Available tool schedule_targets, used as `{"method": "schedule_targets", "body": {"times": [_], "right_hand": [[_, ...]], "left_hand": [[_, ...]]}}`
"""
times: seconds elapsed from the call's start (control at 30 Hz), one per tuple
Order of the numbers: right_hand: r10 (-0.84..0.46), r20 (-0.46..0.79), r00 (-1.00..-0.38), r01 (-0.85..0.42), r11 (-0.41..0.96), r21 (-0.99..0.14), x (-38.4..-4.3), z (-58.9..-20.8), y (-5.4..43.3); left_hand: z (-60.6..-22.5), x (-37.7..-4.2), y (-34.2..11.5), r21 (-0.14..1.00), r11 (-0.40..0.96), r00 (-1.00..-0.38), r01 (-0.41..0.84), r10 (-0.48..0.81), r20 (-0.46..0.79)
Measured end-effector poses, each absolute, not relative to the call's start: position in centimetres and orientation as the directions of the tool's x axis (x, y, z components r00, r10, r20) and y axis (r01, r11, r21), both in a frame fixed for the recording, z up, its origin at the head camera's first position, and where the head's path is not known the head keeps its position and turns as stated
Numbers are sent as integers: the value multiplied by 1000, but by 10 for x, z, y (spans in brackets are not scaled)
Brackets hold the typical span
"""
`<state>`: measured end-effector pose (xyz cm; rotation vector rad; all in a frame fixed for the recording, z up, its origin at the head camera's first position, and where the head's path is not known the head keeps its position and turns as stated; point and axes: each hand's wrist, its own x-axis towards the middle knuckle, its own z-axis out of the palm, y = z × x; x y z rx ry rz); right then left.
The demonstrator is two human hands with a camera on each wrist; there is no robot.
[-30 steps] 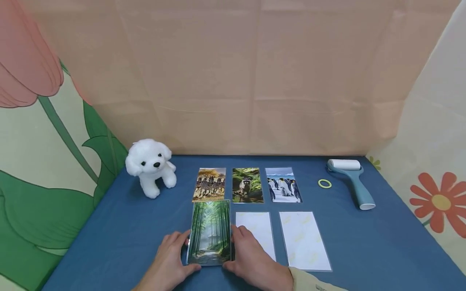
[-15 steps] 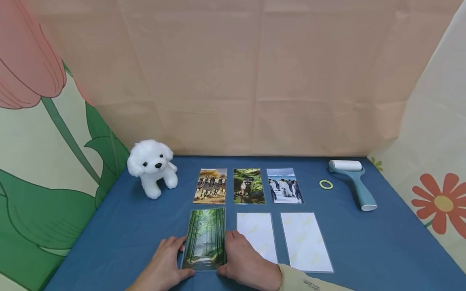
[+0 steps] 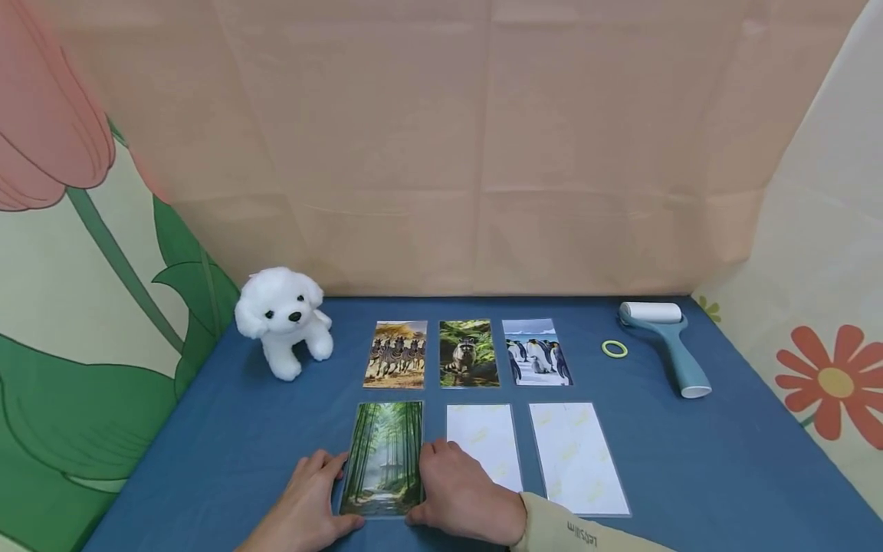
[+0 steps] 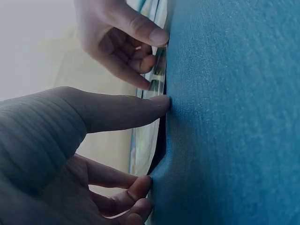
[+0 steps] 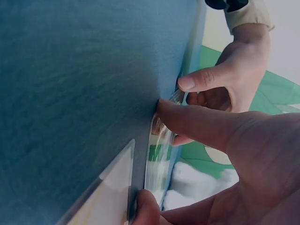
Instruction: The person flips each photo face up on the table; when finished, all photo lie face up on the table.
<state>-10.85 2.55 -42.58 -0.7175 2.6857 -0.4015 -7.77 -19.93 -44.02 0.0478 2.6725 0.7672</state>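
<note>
A laminated picture card (image 3: 385,460) with a bamboo forest print lies picture up at the front of the blue table, left of two white cards. My left hand (image 3: 306,498) holds its left side, thumb at the near left corner and fingers along the edge. On the opposite side my right hand (image 3: 465,491) grips the card, thumb near the close right corner and fingers on the right edge. In the left wrist view the card (image 4: 145,145) shows edge-on, close over the cloth. The right wrist view shows shiny clear layers along the card's edge (image 5: 159,150).
Behind lie three picture cards: zebras (image 3: 396,354), a raccoon (image 3: 469,353) and penguins (image 3: 538,353). A white card (image 3: 486,437) is partly covered by my right hand; another white card (image 3: 579,458) lies beside it. Further out are a plush dog (image 3: 283,322), a yellow-green ring (image 3: 614,349) and a lint roller (image 3: 669,345).
Both hands have brought the bamboo card down and slightly left toward me, from overlapping the zebra card's lower edge to a spot in line with the white cards.
</note>
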Motion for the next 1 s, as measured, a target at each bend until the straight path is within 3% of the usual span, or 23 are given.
{"method": "schedule_targets", "body": {"times": [0.47,0.7,1.0], "right_hand": [[-549,-240,-801,-443,813,-378,-108,-423,33],[-550,-175,-817,-443,792,-421,-107,-415,48],[-563,-50,-825,-480,745,-463,-107,-412,82]], "left_hand": [[-437,-75,-191,492,870,-932,-31,153,-329],[-424,-75,-172,489,864,-967,121,214,-138],[-421,-80,-146,515,800,-921,308,387,-51]]}}
